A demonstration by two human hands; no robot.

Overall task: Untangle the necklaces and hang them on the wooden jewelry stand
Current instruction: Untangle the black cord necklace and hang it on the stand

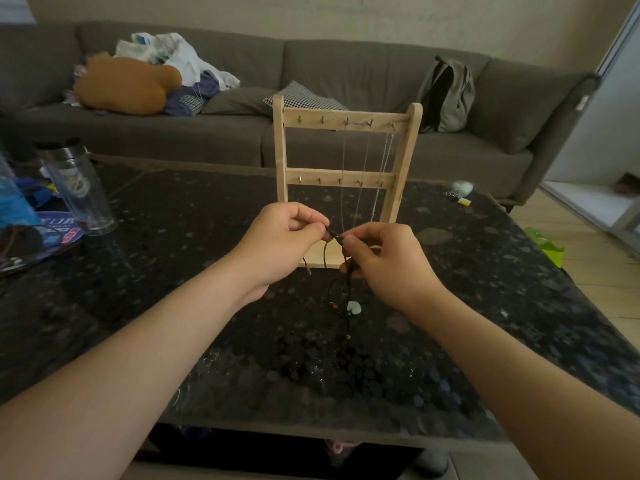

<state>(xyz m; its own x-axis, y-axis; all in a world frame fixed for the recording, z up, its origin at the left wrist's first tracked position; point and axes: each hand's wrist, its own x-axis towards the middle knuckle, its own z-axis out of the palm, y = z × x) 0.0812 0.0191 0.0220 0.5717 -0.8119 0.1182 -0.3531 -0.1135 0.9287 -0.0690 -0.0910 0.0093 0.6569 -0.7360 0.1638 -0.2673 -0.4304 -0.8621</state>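
Note:
The wooden jewelry stand point(346, 174) is upright on the dark stone table, with two hook bars. A few thin silver chains point(363, 168) hang from the right hooks of its top bar. Just in front of the stand, my left hand point(280, 244) and my right hand point(384, 261) both pinch a black cord necklace point(347, 271) between thumb and fingertips. The cord dangles below my hands in loose loops. A pale green pendant point(354, 307) and a small brown bead point(333, 305) hang from it just above the tabletop.
A clear plastic bottle point(78, 188) and blue packaging stand at the table's left. Small pale items point(462, 190) lie at the far right corner. Behind the table runs a grey sofa point(311, 98) with clothes, a plush toy and a backpack.

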